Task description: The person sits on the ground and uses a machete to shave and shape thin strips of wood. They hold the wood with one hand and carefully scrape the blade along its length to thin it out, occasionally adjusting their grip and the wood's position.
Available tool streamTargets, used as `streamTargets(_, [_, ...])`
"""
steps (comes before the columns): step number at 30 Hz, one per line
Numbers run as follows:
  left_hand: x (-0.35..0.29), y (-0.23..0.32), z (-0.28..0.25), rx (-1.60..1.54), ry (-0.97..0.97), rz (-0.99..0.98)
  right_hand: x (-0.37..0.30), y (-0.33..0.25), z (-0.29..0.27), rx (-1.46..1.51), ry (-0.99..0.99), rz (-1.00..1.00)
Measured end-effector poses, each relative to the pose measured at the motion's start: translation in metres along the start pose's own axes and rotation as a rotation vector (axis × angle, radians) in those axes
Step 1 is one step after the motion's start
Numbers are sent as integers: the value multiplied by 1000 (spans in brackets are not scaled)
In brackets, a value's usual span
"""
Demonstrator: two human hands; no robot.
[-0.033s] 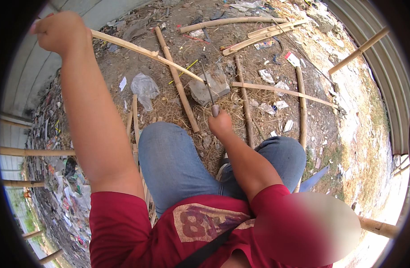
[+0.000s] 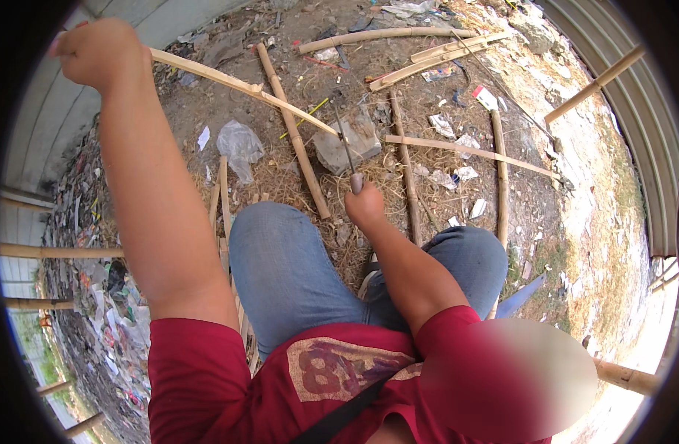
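My left hand (image 2: 102, 55) is raised at the far left, closed in a fist around one end of a split bamboo strip (image 2: 206, 72). The strip slants down to the right, and its other end meets a long narrow blade over a grey block (image 2: 363, 140). That blade belongs to a knife (image 2: 346, 148), seen nearly edge-on. Its pale handle sits in my right hand (image 2: 365, 206), fingers wrapped round it, in front of my knees. Whether the blade has cut into the strip is too small to tell.
Bamboo poles (image 2: 293, 133) lie around the block on straw-strewn ground. A flat strip (image 2: 465, 147) crosses two poles at the right. Left of the block is a clear plastic bag (image 2: 239, 148). Litter lies at the left, and corrugated sheeting (image 2: 613, 89) rises at the right.
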State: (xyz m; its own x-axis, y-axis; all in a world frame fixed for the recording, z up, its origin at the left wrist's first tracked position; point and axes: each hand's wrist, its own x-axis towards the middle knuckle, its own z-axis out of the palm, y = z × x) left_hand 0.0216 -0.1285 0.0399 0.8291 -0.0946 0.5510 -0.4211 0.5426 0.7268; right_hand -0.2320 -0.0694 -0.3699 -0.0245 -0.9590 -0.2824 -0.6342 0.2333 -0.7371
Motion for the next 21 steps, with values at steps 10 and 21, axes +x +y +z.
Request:
streamTargets(10, [32, -31, -13, 343, 24, 144, 9, -14, 15, 457, -72, 152])
streamTargets(21, [31, -23, -12, -175, 101, -134, 5, 17, -5, -195, -167, 59])
